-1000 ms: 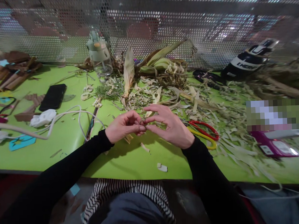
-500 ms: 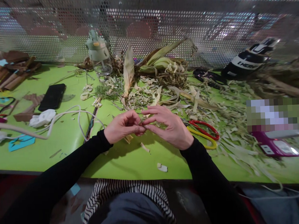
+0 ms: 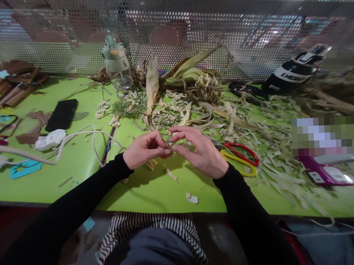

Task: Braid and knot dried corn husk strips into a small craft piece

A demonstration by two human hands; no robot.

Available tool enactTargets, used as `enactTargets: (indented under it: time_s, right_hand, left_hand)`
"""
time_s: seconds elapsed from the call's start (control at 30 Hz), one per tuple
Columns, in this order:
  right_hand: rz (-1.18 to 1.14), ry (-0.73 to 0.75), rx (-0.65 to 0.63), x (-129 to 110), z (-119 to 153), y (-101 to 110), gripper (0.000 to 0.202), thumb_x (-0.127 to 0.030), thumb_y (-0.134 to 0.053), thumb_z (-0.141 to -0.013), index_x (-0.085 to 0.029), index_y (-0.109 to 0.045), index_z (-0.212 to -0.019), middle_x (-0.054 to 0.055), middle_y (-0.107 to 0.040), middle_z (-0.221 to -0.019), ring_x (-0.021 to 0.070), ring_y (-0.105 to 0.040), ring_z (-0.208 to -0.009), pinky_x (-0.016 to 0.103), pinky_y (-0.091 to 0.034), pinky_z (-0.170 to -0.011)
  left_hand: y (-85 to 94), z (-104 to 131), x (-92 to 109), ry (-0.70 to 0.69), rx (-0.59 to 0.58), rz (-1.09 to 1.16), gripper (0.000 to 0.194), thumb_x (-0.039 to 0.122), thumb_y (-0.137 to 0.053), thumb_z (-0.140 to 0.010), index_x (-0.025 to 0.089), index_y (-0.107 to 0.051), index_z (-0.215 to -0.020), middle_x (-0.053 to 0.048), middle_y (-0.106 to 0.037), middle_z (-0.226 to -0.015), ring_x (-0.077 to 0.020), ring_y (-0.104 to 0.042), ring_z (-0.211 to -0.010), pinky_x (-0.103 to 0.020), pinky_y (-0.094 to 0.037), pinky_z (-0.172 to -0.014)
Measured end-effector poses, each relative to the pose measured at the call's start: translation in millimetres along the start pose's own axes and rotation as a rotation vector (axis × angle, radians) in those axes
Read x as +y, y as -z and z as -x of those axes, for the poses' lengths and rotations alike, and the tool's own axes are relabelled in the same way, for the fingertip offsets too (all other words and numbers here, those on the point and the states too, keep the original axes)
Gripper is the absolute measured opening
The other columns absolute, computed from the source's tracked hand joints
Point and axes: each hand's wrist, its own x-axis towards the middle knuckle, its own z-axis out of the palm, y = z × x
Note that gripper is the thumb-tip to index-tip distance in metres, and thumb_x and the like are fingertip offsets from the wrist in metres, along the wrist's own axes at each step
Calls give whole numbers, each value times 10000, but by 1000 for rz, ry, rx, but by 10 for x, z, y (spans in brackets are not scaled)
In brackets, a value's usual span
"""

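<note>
Over the last second little had changed: the left hand and right hand stayed fingertip to fingertip above the green table, both pinched shut on a thin husk strip. The right fingers had shifted only slightly, which looked like small twisting work continuing. Scissors lay just beside the right wrist.

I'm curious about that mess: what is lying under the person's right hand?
Under the right hand lie the red and yellow scissors on the green table among husk strips. Their blades are hidden by the hand.
</note>
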Motion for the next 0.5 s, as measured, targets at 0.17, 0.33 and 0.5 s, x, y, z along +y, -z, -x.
enactTargets:
  time_s: [0.17, 0.33, 0.5]
  right_hand:
    - [37, 69, 32, -6, -1, -69, 82, -232, -543, -868, -204, -588, -806, 91, -663, -1115, 236, -569, -1119, 481, -402, -975]
    - [72, 125, 90, -30, 0, -77, 86, -194, -525, -873, -203, -569, -800, 95, -644, -1163, 224, -574, -1107, 482, -343, -1034]
    - [75, 147, 54, -9, -11, -65, 55, -237, -569, -853, -228, -597, -807, 58, -682, -1096, 230, -583, -1106, 486, -335, -1040]
  left_hand:
    - [-7, -8, -5, 18, 22, -8, 317, 218, -781, -661, 128, -479, -696, 9, -664, -693, -78, -642, -630, -222, -536, -632]
    - [-23, -9, 4, 22, 52, 74, 337, 235, -773, -674, 140, -450, -694, 7, -661, -659, -103, -657, -641, -238, -530, -635]
    - [-27, -11, -4, 53, 113, 135, 299, 182, -759, -665, 144, -469, -729, 19, -641, -701, -74, -617, -617, -214, -499, -625]
